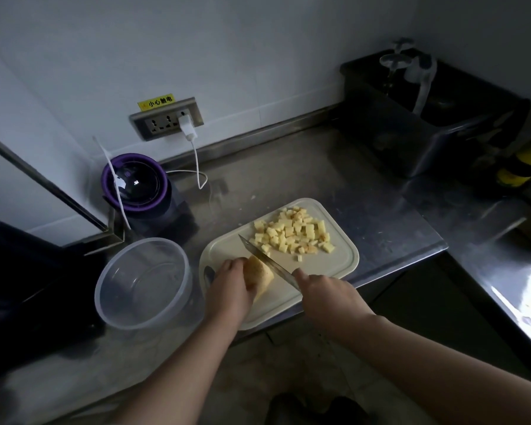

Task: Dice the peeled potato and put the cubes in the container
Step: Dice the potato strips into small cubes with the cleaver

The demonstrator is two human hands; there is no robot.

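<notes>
peeled potato (259, 276): a remnant, pale yellow with a rough browned patch, lying on the near-left part of the cutting board (328, 265). left grip (227, 286) pins it from the left, fingers curled over it. knife (267, 260) blade lies across the potato's right end, tip pointing away and left. right grip (325, 294) is closed round the handle, which the hand hides. potato cubes (293, 233), pale yellow, some brown-edged, are heaped on the board's far-right part, apart from the blade. clear round container (144, 239) stands on the desk (288, 179) just left of the board, bare floor showing. behind it stands a purple-rimmed appliance (134, 182). a white charger (186, 127) is plugged into the wall socket (166, 119). a dark sink (426, 118) is at far right.
</notes>
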